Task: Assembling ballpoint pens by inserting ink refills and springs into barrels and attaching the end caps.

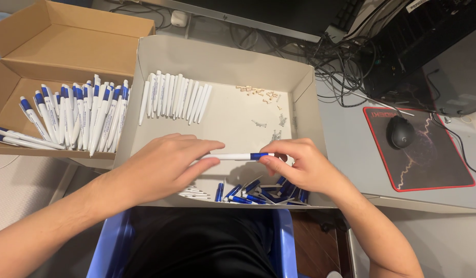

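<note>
Both my hands hold one white pen with a blue end level above a shallow white tray. My left hand pinches the white barrel. My right hand grips the blue end. Under my right hand lies a heap of blue pen parts along the tray's near edge, with a few white refills beside it. A row of white pen barrels lies at the tray's far left.
A cardboard box at left holds several finished white-and-blue pens. Small springs and tan bits lie in the tray's far right. A black mouse sits on a dark red-edged pad. Cables tangle behind.
</note>
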